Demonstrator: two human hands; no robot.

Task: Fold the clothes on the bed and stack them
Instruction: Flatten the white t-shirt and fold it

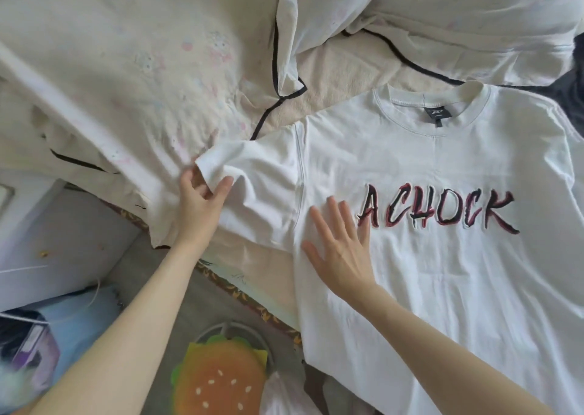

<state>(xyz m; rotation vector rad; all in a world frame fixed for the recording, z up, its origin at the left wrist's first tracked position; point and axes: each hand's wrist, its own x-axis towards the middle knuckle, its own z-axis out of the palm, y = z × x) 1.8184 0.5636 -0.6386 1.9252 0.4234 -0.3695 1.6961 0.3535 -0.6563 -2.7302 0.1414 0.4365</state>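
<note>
One white T-shirt (442, 168) lies face up on the bed (335, 98), printed side showing, collar toward the pillows, its body spread flat while its hem end runs out of view at the bottom. The left hand (200, 203) pinches the cuff of the near sleeve (252, 190) between thumb and fingers, the cloth bunched just there. The right hand (339, 244) lies flat, fingers spread, pressing the chest just beside the lettering.

What could go wrong, to my eye: the sleeve sits close to the mattress edge, and if the pressing hand lifts early, a pull on the cuff could drag the whole shirt sideways and wrinkle the front, giving a crooked fold. The bunching under the armpit seam may also get trapped inside the fold.

The far sleeve is cut off at the right. The rumpled duvet (442, 13) blends with the shirt's colour, so whether other clothes lie among it I cannot tell. No finished stack is in sight.
</note>
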